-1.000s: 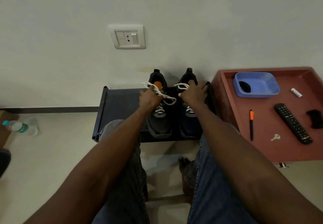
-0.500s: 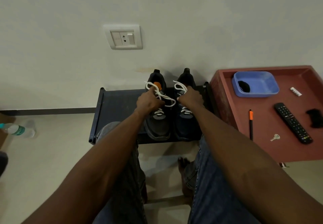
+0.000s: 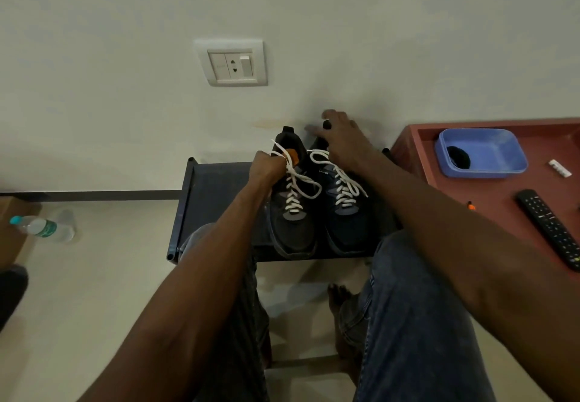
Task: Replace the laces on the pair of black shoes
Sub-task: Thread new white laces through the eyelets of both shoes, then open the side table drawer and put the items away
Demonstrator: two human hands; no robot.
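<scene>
Two black shoes with white laces stand side by side on a dark low rack (image 3: 216, 188), toes toward me. My left hand (image 3: 266, 167) is closed on the white lace (image 3: 293, 175) at the top of the left shoe (image 3: 292, 225). My right hand (image 3: 340, 139) hovers over the heel of the right shoe (image 3: 345, 222) with fingers spread, holding nothing; that shoe's lace (image 3: 342, 181) lies loose over its tongue. The right shoe's heel is hidden under my hand.
A red-brown table (image 3: 502, 207) at the right holds a blue tray (image 3: 483, 153), a black remote (image 3: 552, 229), an orange pen tip (image 3: 470, 205) and a small white item (image 3: 560, 168). A water bottle (image 3: 40, 229) lies on the floor at left. A wall socket (image 3: 233, 64) is above. My knees are in front of the rack.
My right hand has let go of the right shoe's lace and moved back toward the heel, fingers now spread. My left hand still grips the left shoe's lace.
</scene>
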